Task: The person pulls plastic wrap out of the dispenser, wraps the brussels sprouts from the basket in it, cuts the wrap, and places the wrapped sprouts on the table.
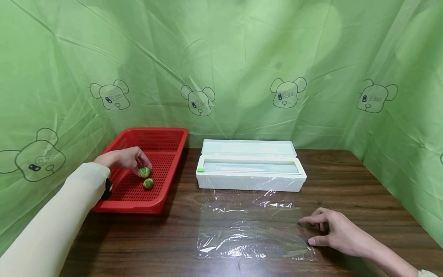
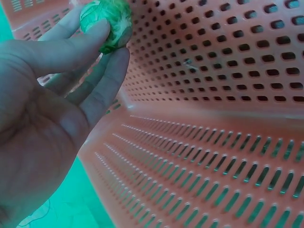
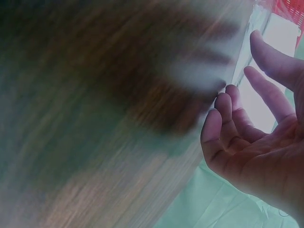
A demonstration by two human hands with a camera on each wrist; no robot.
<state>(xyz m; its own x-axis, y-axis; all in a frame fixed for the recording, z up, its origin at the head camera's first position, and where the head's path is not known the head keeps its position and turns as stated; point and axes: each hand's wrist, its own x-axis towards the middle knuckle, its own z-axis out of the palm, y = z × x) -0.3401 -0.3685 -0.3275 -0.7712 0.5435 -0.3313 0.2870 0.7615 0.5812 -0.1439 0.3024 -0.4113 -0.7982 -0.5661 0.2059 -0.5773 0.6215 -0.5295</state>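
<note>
Inside the red plastic basket [image 1: 174, 169], my left hand [image 1: 129, 158] pinches a Brussels sprout [image 1: 144, 172] between thumb and fingers. The left wrist view shows this green sprout [image 2: 107, 23] at the fingertips, against the basket's slotted wall. A second Brussels sprout [image 1: 148, 183] lies on the basket floor just beside it. My right hand [image 1: 340, 232] is at the right edge of a clear plastic wrap sheet [image 1: 249, 231] spread on the table, its fingers loosely bent and apart. In the right wrist view the right hand [image 3: 256, 123] holds nothing.
A white wrap dispenser box [image 1: 250, 182] with its lid [image 1: 247, 147] raised stands behind the sheet, a small green piece [image 1: 200, 170] on its left front rim. Green cloth [image 1: 238, 69] with bear drawings encloses the brown wooden table [image 1: 332, 177] at the back and sides.
</note>
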